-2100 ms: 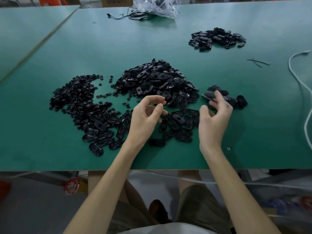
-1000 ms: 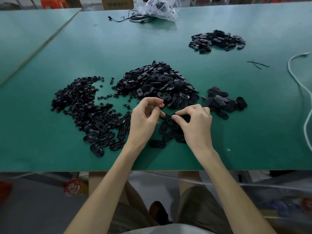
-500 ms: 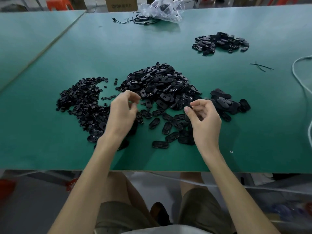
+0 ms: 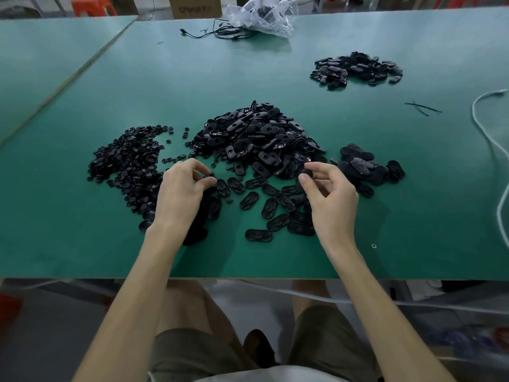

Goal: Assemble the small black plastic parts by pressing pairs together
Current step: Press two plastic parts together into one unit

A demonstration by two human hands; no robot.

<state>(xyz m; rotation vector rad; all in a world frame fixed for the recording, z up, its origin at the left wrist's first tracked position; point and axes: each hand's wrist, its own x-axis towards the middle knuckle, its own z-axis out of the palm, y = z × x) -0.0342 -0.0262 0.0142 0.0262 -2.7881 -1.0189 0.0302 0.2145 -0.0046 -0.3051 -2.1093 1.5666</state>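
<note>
Fingers [image 4: 202,169] of the left hand [image 4: 180,199]: curled, thumb and forefinger pinching a small black piece [image 4: 211,175] just above the tabletop [image 4: 68,238], at the near edge of the pile of small round pieces [image 4: 129,158]. Fingers [image 4: 302,178] of the right hand [image 4: 332,202]: also curled, thumb and forefinger nipped on one oval shell [image 4: 306,172], held clear of the surface beside the central heap of oval shells [image 4: 256,136]. The two held parts are well apart; I have not yet brought them together.

Progress, my estimate: early. The far pile [image 4: 358,68] and the small cluster [image 4: 366,166] just right of the right hand look like finished pairs, though I cannot confirm that from this view. Both are small against the unassembled stock. The central heap is large, the small-piece pile is large, and loose shells [image 4: 264,199] lie flat between the hands.

Left to do for this pair, as I judge it: carry the piece across to the shell, seat it, press, and set the result on the cluster. Then the same cycle many times over, until both stock piles are gone.
</note>
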